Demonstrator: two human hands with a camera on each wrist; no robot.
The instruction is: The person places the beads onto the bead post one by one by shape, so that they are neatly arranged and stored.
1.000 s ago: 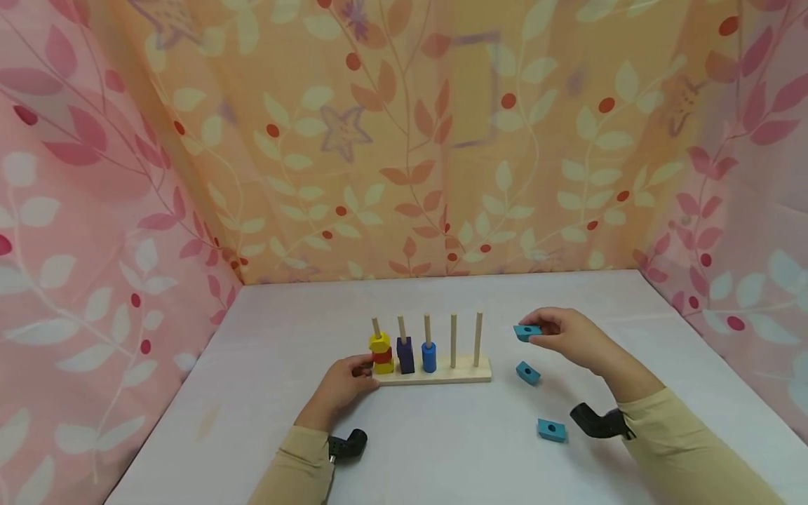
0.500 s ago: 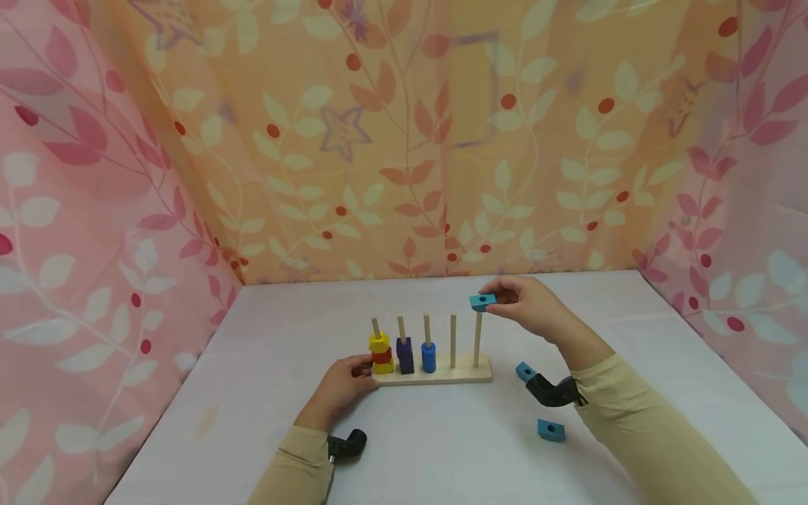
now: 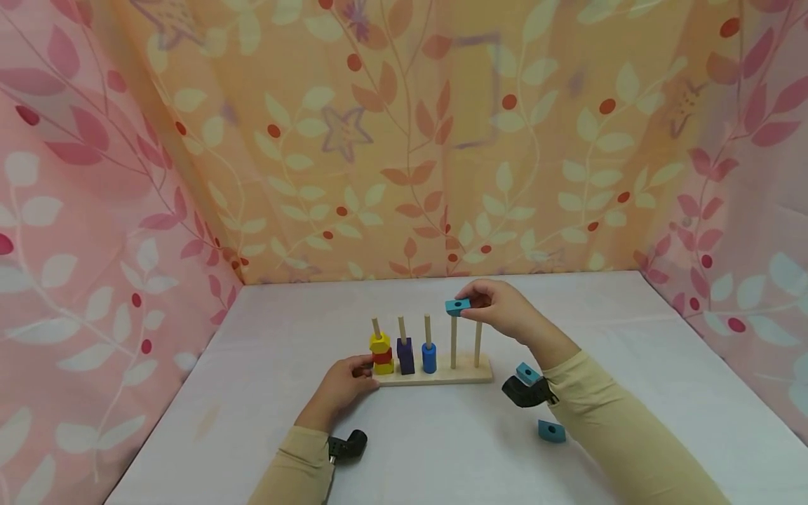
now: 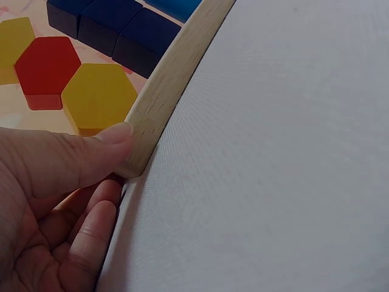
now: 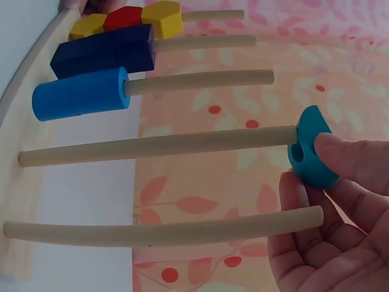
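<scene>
My right hand [image 3: 501, 308] pinches a teal block [image 5: 313, 146] with a hole through it, at the top of the fourth peg [image 3: 453, 342]. In the right wrist view the peg's tip meets the block beside its hole. My left hand [image 3: 344, 384] grips the left end of the wooden peg base [image 4: 159, 97], thumb on its edge. On the first peg sit yellow and red hexagonal blocks [image 4: 48, 67]. Dark blue square blocks [image 5: 106, 52] fill part of the second peg, and blue round blocks [image 5: 80, 94] the third. The fifth peg [image 5: 164, 226] is bare.
Two more teal blocks lie on the white table to the right: one teal block [image 3: 527, 373] partly behind the black wrist camera [image 3: 525, 393], the other teal block [image 3: 552, 431] nearer the front. Patterned curtains [image 3: 404, 140] enclose the back and sides.
My right hand has carried the teal block leftward from the right of the stand, past the fifth peg, to the fourth peg's top. The left hand has stayed on the base.
</scene>
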